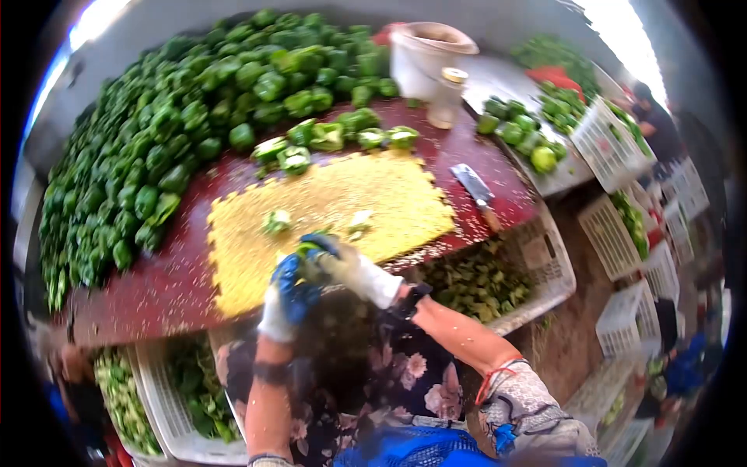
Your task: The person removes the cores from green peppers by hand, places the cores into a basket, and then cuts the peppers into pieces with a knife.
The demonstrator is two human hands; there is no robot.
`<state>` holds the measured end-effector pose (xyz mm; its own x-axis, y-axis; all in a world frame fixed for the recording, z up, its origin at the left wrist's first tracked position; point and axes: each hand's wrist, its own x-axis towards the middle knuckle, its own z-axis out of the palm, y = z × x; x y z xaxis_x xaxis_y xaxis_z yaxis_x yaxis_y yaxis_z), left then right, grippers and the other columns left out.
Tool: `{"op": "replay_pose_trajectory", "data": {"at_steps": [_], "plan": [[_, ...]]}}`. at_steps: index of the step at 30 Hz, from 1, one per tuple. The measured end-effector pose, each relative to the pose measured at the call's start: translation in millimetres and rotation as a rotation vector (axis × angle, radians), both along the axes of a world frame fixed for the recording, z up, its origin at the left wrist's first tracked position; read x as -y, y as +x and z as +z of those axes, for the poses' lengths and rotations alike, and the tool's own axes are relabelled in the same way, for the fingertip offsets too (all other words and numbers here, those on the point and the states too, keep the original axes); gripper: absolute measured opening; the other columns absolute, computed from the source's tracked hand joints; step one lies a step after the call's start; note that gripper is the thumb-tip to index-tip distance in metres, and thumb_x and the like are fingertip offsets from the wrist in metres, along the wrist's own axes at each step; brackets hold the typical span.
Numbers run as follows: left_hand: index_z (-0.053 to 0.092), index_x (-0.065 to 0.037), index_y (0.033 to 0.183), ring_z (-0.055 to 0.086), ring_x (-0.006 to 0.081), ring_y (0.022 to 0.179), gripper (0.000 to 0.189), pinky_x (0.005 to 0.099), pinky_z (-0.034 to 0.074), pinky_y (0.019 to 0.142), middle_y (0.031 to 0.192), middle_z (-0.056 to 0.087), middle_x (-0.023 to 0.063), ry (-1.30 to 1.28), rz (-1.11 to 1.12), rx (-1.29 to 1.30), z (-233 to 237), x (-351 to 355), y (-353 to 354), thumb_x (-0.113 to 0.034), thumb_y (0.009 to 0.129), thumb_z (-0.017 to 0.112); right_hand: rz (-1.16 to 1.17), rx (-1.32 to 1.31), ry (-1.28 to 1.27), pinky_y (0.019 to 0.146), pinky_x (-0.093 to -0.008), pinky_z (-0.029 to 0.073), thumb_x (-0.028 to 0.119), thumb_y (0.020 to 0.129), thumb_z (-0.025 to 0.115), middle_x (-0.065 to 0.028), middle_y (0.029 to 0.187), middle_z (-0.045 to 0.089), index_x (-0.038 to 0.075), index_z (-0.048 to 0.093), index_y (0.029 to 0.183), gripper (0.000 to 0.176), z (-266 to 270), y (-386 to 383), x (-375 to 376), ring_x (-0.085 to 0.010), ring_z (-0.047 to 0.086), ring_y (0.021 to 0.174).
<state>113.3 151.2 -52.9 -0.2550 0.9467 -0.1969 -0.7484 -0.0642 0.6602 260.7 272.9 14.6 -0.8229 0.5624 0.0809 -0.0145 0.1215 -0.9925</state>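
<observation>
A green pepper (309, 248) sits between the two gloved hands, over the near edge of the yellow mat (241, 261) on the red bench (140, 303). The grip is narrow on both sides: the left hand (292, 291) curls its blue-coated fingers in from the left and below, and the right hand (339, 265) closes over it from the right. Blur and the gloves hide most of the pepper, so exactly where each fingertip presses cannot be told.

It should handle as light and hollow, with a firm wall that gives a little, then cracks if squeezed hard; the skin is probably slick, though the coated gloves should help. The broad sides near the shoulders look the best place to take hold. Pale pepper pieces (276, 222) lie just beyond the hands; the cleaver (472, 184) lies to the right, clear of both.
</observation>
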Motion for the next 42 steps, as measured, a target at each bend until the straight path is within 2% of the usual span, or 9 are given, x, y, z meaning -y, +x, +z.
{"op": "replay_pose_trajectory", "data": {"at_steps": [10,14,16,18,21,29,33,40,42], "plan": [[0.058,-0.01,0.122,0.064,0.0134,0.084,0.033,0.0272,0.056,0.066,0.103,0.065,0.0013,-0.112,0.4,-0.577,8,-8,15,-0.009,0.09,0.066,-0.018,0.046,-0.05,0.099,-0.0335,0.043,0.025,0.1,0.05,-0.0149,0.121,0.06,0.003,0.057,0.126,0.035,0,-21,26,-0.0228,0.055,0.113],[0.058,-0.009,0.119,0.062,0.0115,0.085,0.028,0.0259,0.054,0.071,0.103,0.064,0.0007,-0.235,0.323,-0.429,19,-3,12,-0.007,0.091,0.063,0.013,0.087,0.0,0.101,-0.0359,0.041,0.027,0.097,0.053,-0.0186,0.123,0.058,0.002,0.054,0.13,0.042,-24,-29,28,-0.0271,0.053,0.117],[0.059,-0.007,0.111,0.062,0.0116,0.081,0.027,0.0259,0.054,0.067,0.095,0.064,0.0021,-0.043,0.396,-0.46,7,-5,10,-0.004,0.087,0.069,-0.154,0.151,0.473,0.102,-0.0382,0.041,0.03,0.096,0.055,-0.022,0.128,0.055,0.004,0.051,0.132,0.045,-67,-33,27,-0.0303,0.053,0.119],[0.058,-0.006,0.112,0.065,0.0175,0.081,0.03,0.0311,0.055,0.068,0.097,0.066,0.008,-0.121,0.389,-0.411,23,1,14,-0.006,0.084,0.07,-0.089,0.183,0.264,0.102,-0.0403,0.042,0.032,0.094,0.059,-0.0263,0.134,0.05,0.002,0.05,0.133,0.05,-31,-32,31,-0.0345,0.051,0.122],[0.055,-0.004,0.123,0.067,0.0275,0.095,0.04,0.0367,0.053,0.081,0.105,0.067,0.0173,-0.256,0.598,-1.438,10,-3,12,-0.012,0.085,0.064,-0.039,0.24,0.178,0.098,-0.0352,0.045,0.027,0.091,0.066,-0.0195,0.122,0.06,-0.002,0.054,0.127,0.047,3,-31,40,-0.0261,0.058,0.112],[0.06,-0.005,0.102,0.068,0.0243,0.082,0.021,0.0352,0.053,0.073,0.09,0.069,0.0132,-0.402,0.55,-1.29,33,-6,20,-0.017,0.086,0.067,-0.169,-0.057,-0.072,0.1,-0.0342,0.045,0.017,0.093,0.064,-0.0157,0.122,0.06,-0.003,0.051,0.13,0.044,-25,-40,44,-0.0237,0.059,0.11],[0.053,-0.004,0.113,0.065,0.0395,0.089,0.035,0.0431,0.053,0.075,0.095,0.065,0.0202,-0.189,0.578,-1.271,18,-11,16,-0.011,0.081,0.067,-0.227,-0.027,0.067,0.095,-0.0329,0.048,0.014,0.094,0.062,-0.0156,0.121,0.059,-0.003,0.053,0.125,0.037,-26,-39,46,-0.0236,0.06,0.107],[0.05,-0.005,0.118,0.062,0.0421,0.09,0.04,0.0469,0.052,0.076,0.097,0.063,0.022,-0.324,0.506,-1.51,26,-8,17,-0.016,0.083,0.067,-0.303,-0.123,-0.171,0.086,-0.0261,0.049,0.014,0.096,0.06,-0.0046,0.103,0.064,0.001,0.055,0.122,0.029,-41,-46,45,-0.0131,0.059,0.093],[0.051,-0.007,0.12,0.065,0.0279,0.081,0.041,0.0365,0.052,0.071,0.091,0.064,0.0149,-0.28,0.513,-1.253,28,-3,14,0.002,0.081,0.064,-0.356,-0.118,-0.491,0.085,-0.0261,0.049,0.016,0.098,0.059,-0.005,0.103,0.063,0.001,0.053,0.124,0.031,-41,-43,38,-0.0132,0.059,0.092]]}}
